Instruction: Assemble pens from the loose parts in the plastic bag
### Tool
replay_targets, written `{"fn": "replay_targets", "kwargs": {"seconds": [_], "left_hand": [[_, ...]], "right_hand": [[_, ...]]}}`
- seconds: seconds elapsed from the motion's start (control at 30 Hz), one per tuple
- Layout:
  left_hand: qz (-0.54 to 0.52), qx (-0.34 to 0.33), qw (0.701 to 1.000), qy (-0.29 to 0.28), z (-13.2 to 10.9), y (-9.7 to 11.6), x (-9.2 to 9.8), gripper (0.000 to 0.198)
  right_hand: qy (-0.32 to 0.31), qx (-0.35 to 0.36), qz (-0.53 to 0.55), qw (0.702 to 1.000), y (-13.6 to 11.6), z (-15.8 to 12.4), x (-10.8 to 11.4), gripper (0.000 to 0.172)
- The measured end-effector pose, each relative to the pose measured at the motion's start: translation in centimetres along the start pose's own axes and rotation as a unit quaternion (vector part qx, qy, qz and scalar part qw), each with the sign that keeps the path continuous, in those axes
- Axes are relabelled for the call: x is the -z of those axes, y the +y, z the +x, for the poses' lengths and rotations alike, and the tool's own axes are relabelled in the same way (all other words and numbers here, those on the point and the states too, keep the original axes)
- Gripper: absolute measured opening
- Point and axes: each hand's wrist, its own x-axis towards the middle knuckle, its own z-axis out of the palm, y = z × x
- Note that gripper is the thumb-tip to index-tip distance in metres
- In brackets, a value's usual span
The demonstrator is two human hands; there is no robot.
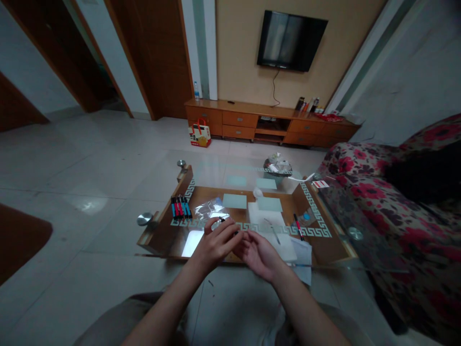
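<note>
We hold a small, dark, slender pen-like item (227,222) over the near edge of the glass table (326,229), details too small to resolve. Our left hand (215,243) pinches it in the fingertips; our right hand (260,253) lies palm-up, loosely curled and released, touching the left. At 11 o'clock lie red and blue markers (180,207); at 12, a clear plastic bag (210,207); at 2, white sheets (268,222).

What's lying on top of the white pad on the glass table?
On the white pad lies one thin pen-like tool. Its near edge is hidden behind the right hand, so anything there cannot be seen.
</note>
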Motion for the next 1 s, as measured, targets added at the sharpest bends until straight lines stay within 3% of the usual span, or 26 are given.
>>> {"fn": "replay_targets", "kwargs": {"seconds": [0.17, 0.33, 0.53, 0.63, 0.7, 0.8, 0.87, 0.93, 1.0], "left_hand": [[0.009, -0.025, 0.999, 0.043, 0.1, 0.5, 0.2, 0.032], [0.013, -0.006, 0.999, 0.042, -0.3, 0.3, 0.5, 0.034], [0.012, 0.093, 0.995, 0.044, 0.1, 0.2, 0.6, 0.033], [-0.056, 0.173, 0.983, 0.038, 0.6, 0.2, 0.3, 0.033], [-0.149, 0.238, 0.958, 0.052, 0.6, 0.0, -0.5, 0.030], [-0.314, 0.341, 0.883, 0.065, 0.3, -0.4, -2.0, 0.027], [-0.380, 0.387, 0.839, 0.037, -0.1, -0.8, -3.0, 0.032], [-0.397, 0.408, 0.822, 0.012, -0.5, -1.0, -3.5, 0.035], [-0.399, 0.415, 0.818, -0.004, -0.7, -1.1, -3.8, 0.038]], "right_hand": [[0.014, -0.033, 0.049, 0.998, 0.9, 0.4, -0.2, 0.016], [0.009, -0.023, 0.069, 0.997, 0.4, 0.3, -0.1, 0.017], [-0.020, -0.004, 0.012, 1.000, -0.8, -0.2, 0.0, 0.029], [-0.025, 0.039, -0.037, 0.998, -2.5, -0.9, 0.0, 0.035], [-0.004, 0.097, -0.085, 0.992, -3.9, -1.3, 0.3, 0.031], [0.044, 0.177, -0.158, 0.971, -6.4, -1.6, 1.5, 0.022], [0.103, 0.214, -0.207, 0.949, -7.9, -1.4, 3.0, 0.016], [0.179, 0.239, -0.261, 0.918, -9.1, -1.1, 4.8, 0.013], [0.209, 0.224, -0.323, 0.895, -10.0, -0.6, 6.6, 0.014]]}}
